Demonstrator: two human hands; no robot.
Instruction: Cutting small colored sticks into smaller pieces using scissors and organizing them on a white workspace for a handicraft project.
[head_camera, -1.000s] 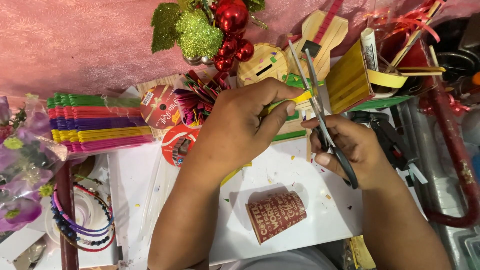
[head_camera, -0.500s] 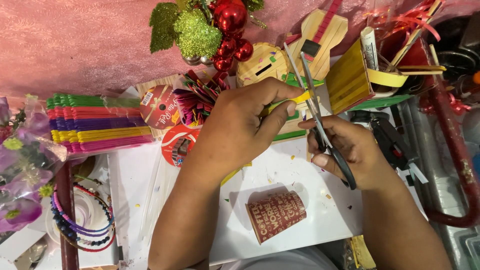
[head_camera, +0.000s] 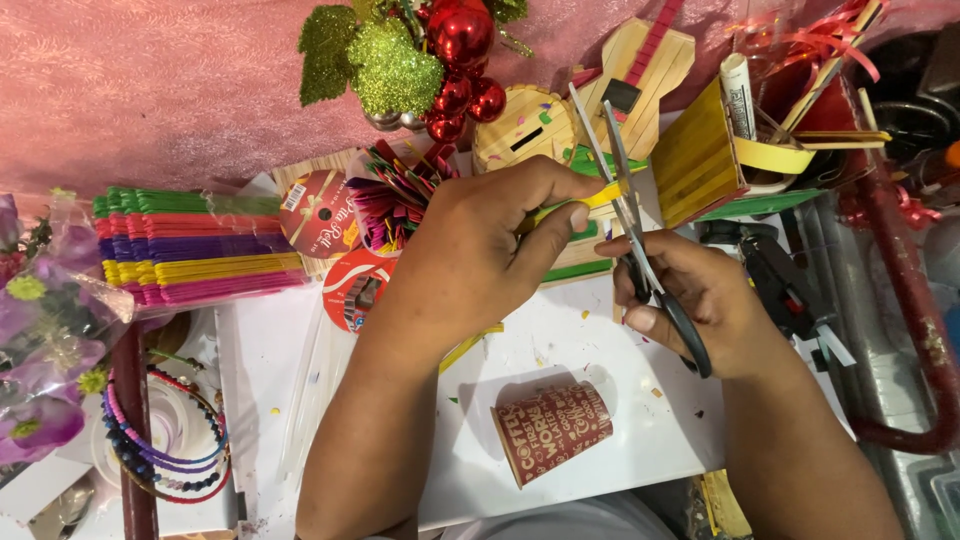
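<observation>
- Left hand (head_camera: 480, 250) – pinches a yellow craft stick (head_camera: 590, 200) between thumb and fingers, held level above the middle of the white board (head_camera: 600, 430); only the stick's right end shows past the fingertips.
- Right hand (head_camera: 700, 300) – fingers closed through the black loops of a pair of scissors (head_camera: 630, 225); the hand is just to the right of the left one, above the board's right part.
- Scissor blades are parted and point towards the far edge of the worktop; the yellow stick's end lies at the blades, and I cannot tell whether it is touching them.
- A brown printed paper cup (head_camera: 552, 432) lies on its side on the board near its front edge, below both hands and apart from them.
- Small paper scraps are scattered over the board around the cup.
- A wrapped pack of coloured craft sticks (head_camera: 195, 250) – green, purple, yellow, pink layers – is at the left side of the worktop, well apart from the hands.
- Beaded bangles (head_camera: 165, 445) rest at the front left corner.
- Red baubles with glittery green leaves (head_camera: 420, 60) are at the far edge, on the pink cloth (head_camera: 150, 90).
- A small house built of yellow sticks (head_camera: 700, 150) stands at the far right, just beyond the scissor tips.
</observation>
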